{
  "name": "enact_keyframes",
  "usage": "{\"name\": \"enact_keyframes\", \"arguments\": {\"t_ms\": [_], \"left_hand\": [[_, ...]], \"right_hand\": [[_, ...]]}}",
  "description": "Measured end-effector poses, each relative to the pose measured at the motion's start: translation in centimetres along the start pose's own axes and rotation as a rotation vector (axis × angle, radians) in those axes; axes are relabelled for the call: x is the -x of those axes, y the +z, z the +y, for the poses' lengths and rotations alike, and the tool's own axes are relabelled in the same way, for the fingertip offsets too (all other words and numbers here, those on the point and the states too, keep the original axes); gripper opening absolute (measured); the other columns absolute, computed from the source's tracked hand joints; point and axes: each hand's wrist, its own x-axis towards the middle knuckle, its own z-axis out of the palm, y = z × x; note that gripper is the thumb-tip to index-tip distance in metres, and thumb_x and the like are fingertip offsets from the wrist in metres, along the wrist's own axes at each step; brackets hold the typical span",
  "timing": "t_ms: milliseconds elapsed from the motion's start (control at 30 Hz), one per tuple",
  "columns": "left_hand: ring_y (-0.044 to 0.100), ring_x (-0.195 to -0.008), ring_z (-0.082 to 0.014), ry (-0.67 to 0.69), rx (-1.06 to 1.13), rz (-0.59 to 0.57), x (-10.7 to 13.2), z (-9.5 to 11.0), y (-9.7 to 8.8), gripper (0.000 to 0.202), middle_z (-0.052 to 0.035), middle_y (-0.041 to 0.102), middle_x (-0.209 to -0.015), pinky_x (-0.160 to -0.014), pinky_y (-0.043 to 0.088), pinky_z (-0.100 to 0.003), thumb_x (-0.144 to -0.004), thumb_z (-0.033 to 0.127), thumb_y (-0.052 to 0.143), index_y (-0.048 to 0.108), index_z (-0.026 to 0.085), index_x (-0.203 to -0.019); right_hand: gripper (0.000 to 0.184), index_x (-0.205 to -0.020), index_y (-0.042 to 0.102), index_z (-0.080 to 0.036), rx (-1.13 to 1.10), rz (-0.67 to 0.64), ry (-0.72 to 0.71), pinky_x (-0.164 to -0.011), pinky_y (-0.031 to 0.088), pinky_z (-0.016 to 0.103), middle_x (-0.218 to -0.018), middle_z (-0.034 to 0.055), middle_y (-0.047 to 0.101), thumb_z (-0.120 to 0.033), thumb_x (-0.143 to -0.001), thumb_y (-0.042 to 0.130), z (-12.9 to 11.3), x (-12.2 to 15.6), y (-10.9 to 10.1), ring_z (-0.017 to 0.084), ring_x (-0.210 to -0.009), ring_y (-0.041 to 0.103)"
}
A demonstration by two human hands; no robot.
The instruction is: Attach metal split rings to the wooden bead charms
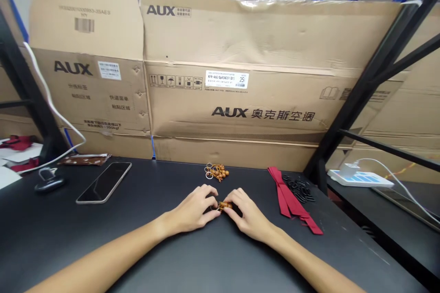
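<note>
My left hand (pixel 195 208) and my right hand (pixel 248 213) rest on the black table (pixel 172 247), fingertips meeting over a small brown wooden bead charm with a metal ring (pixel 224 204). Both hands pinch it between thumb and fingers. Just behind them lies a little heap of similar brown bead charms with rings (pixel 216 172). Red ribbon strips (pixel 290 198) lie to the right of my right hand, with a pile of small black loops (pixel 300 187) beside them.
A phone (pixel 104 182) lies face up at the left, near a brown patterned pouch (pixel 84 160) and a black device with a white cable (pixel 49 182). Large AUX cardboard boxes (pixel 240 100) wall the back. A white power strip (pixel 359 177) sits right, past a black rack post (pixel 343 119).
</note>
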Motion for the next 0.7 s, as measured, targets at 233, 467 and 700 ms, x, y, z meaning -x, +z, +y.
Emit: {"name": "enact_keyframes", "arguments": {"t_ms": [233,467,700], "left_hand": [[0.054,-0.099,-0.0191,0.033,-0.011,0.014,0.0,-0.1,0.0,0.012,-0.0070,0.056,-0.111,-0.090,0.045,-0.033,-0.091,0.020,0.052,0.063,0.019,-0.085],[0.055,-0.096,-0.0191,-0.020,-0.059,0.028,0.0,0.0,0.0,0.014,-0.0071,0.056,-0.109,-0.090,0.044,-0.035,-0.090,0.022,0.052,0.063,0.018,-0.083],[0.055,-0.093,-0.0208,-0.189,-0.192,0.051,-0.2,-2.5,-0.1,0.013,-0.0065,0.057,-0.105,-0.084,0.044,-0.038,-0.088,0.022,0.051,0.061,0.018,-0.080]], "right_hand": [[0.006,-0.087,0.054,-0.021,0.084,0.015,0.025,-0.076,0.043,0.036,-0.088,0.0049,0.060,-0.020,-0.090,0.049,0.2,-0.2,-0.1,0.021,-0.083,0.050],[0.010,-0.089,0.057,-0.020,0.203,0.086,0.123,-0.075,0.044,0.036,-0.089,0.0060,0.061,-0.025,-0.091,0.049,3.1,-0.1,-0.2,0.021,-0.083,0.053],[0.020,-0.103,0.062,-0.020,0.312,0.074,0.159,-0.076,0.046,0.036,-0.093,0.0075,0.061,-0.025,-0.091,0.047,4.2,-0.4,-0.1,0.022,-0.086,0.054]]}}
